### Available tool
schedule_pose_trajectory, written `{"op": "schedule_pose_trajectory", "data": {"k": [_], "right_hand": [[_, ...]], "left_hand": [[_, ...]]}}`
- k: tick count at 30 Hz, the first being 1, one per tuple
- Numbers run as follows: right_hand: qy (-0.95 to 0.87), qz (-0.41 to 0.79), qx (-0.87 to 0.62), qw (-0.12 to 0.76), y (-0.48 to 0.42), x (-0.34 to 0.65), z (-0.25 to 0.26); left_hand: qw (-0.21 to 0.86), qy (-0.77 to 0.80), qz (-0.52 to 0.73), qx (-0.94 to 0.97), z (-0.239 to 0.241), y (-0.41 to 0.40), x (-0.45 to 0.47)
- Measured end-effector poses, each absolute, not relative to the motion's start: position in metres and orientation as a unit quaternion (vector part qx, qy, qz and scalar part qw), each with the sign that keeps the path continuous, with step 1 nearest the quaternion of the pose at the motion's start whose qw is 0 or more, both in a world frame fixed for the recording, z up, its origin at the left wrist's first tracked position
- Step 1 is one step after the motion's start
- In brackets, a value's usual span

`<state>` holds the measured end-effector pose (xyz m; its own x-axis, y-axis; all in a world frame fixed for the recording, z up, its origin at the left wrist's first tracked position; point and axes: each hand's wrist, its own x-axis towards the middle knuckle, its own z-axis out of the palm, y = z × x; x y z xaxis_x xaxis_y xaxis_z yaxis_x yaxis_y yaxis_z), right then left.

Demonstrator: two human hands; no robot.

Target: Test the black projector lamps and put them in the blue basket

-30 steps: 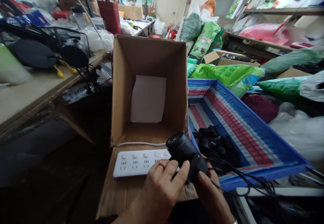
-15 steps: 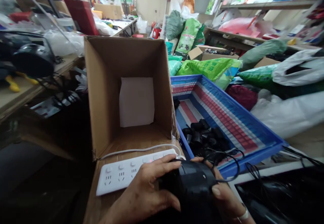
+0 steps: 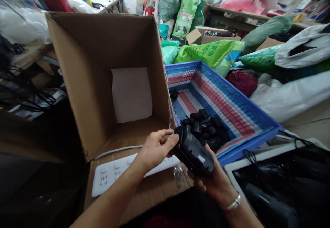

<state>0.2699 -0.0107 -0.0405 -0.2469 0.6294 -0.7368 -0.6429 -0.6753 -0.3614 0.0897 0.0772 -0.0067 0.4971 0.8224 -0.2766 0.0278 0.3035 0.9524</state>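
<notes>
Holding black device (image 3: 197, 154); parts (image 3: 205, 128) in crate (image 3: 237, 152)

Workshop: blue crate (image 3: 247, 146) of black parts (image 3: 210, 128), power strip (image 3: 110, 176), sacks (image 3: 185, 15).

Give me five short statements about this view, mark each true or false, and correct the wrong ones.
1. The right grip holds a black device. True.
2. A white power strip lies in front of the opening of the cardboard box. True.
3. The left grip is deep inside the cardboard box. False: it is at one end of the black device.
4. The blue crate is left of the cardboard box. False: it is on the right.
5. A bracelet circles the right wrist. True.
</notes>
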Motion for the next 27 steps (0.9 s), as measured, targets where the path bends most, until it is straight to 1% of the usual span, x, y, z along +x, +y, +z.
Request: {"op": "schedule_pose_trajectory", "data": {"k": [4, 6, 8, 10, 12, 14, 17, 18, 20, 23, 27], "right_hand": [[0.008, 0.785, -0.466, 0.409, -0.011, 0.268, -0.039], [-0.001, 0.766, -0.466, 0.443, -0.012, 0.265, -0.037], [-0.011, 0.733, -0.466, 0.496, -0.013, 0.263, -0.035], [-0.019, 0.684, -0.467, 0.560, -0.014, 0.261, -0.033], [-0.037, 0.627, -0.467, 0.623, -0.015, 0.260, -0.032], [-0.068, 0.579, -0.467, 0.665, -0.015, 0.261, -0.033], [-0.109, 0.551, -0.484, 0.670, -0.015, 0.262, -0.038], [-0.121, 0.547, -0.492, 0.666, -0.015, 0.262, -0.040], [-0.137, 0.531, -0.503, 0.667, -0.016, 0.261, -0.044], [-0.129, 0.514, -0.510, 0.678, -0.018, 0.257, -0.049], [-0.102, 0.548, -0.507, 0.657, -0.018, 0.252, -0.050]], "left_hand": [[0.708, 0.390, 0.286, 0.514, -0.004, 0.076, 0.085], [0.700, 0.366, 0.289, 0.541, 0.001, 0.071, 0.080], [0.656, 0.342, 0.303, 0.601, 0.007, 0.061, 0.076], [0.567, 0.322, 0.330, 0.682, 0.010, 0.048, 0.075], [0.451, 0.291, 0.371, 0.758, 0.009, 0.036, 0.077], [0.324, 0.249, 0.431, 0.804, 0.002, 0.025, 0.081], [0.148, 0.233, 0.497, 0.823, -0.010, 0.014, 0.087], [0.101, 0.244, 0.503, 0.823, -0.013, 0.011, 0.088], [0.039, 0.281, 0.493, 0.823, -0.015, 0.004, 0.089], [0.014, 0.328, 0.470, 0.819, -0.012, -0.004, 0.086], [0.036, 0.323, 0.462, 0.825, -0.007, -0.007, 0.082]]}}
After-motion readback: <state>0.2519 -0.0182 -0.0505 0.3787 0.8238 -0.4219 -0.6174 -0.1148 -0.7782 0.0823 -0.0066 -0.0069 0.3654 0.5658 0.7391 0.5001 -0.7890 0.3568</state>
